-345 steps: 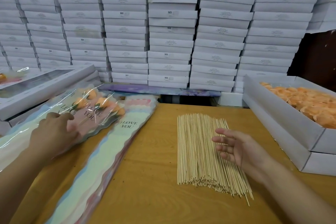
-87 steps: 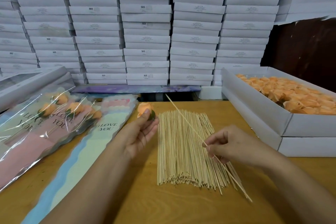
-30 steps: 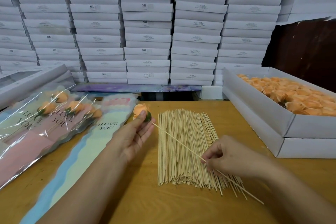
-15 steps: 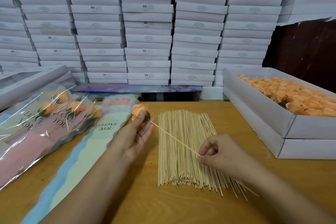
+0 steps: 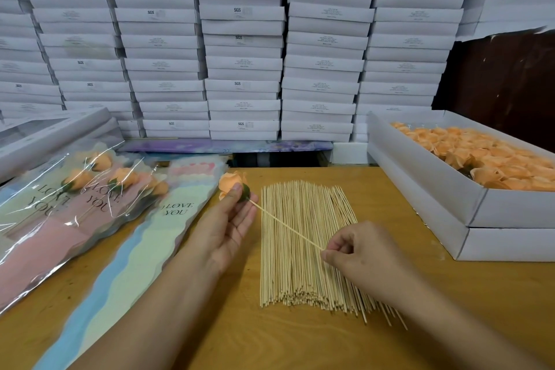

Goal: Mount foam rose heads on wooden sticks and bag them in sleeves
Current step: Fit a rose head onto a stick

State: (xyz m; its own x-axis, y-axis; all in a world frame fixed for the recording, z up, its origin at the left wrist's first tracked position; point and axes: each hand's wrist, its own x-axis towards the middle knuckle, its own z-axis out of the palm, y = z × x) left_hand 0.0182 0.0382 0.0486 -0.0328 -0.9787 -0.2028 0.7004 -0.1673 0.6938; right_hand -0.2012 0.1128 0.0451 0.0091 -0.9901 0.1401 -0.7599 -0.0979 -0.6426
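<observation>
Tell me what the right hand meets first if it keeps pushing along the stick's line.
The right hand would likely meet the rose head's green base, pinched by the left hand; the stick already reaches it.

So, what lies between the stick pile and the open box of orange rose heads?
Only bare wooden table: in the head view nothing sits between the stick pile and the box.

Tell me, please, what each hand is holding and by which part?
The left hand pinches the foam rose head at its green base. The right hand pinches the wooden stick at its near end.
</observation>
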